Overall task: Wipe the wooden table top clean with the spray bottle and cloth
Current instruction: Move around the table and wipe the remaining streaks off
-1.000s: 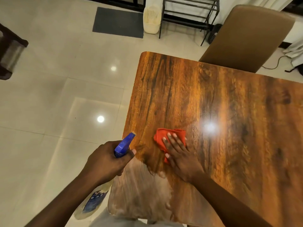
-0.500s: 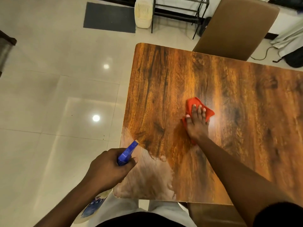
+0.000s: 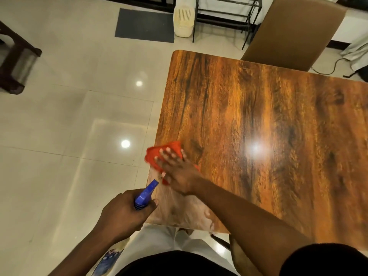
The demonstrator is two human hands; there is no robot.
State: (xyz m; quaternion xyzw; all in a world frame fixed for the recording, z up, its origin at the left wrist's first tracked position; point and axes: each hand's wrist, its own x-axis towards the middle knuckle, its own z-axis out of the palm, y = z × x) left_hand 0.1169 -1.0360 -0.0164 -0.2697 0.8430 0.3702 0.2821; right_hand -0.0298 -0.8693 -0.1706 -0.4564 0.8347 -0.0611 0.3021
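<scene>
The wooden table top (image 3: 258,120) fills the right half of the head view, with a pale hazy patch at its near left corner. An orange-red cloth (image 3: 159,151) lies at the table's left edge. My right hand (image 3: 177,172) presses flat on the cloth with straight fingers. My left hand (image 3: 123,216) grips a spray bottle (image 3: 144,195) by its neck, just off the near left corner. The blue nozzle points up toward the cloth. The bottle's body hangs below my hand, mostly hidden.
A brown padded chair (image 3: 294,30) stands at the table's far side. On the tiled floor (image 3: 69,136) are a grey mat (image 3: 145,24), a cream plastic bin (image 3: 184,20) and a black metal rack (image 3: 227,14). Dark wooden furniture (image 3: 14,62) is at far left.
My right hand has slid the cloth from the middle of the table back to the left edge, near the spray bottle. My left hand keeps its hold on the bottle.
</scene>
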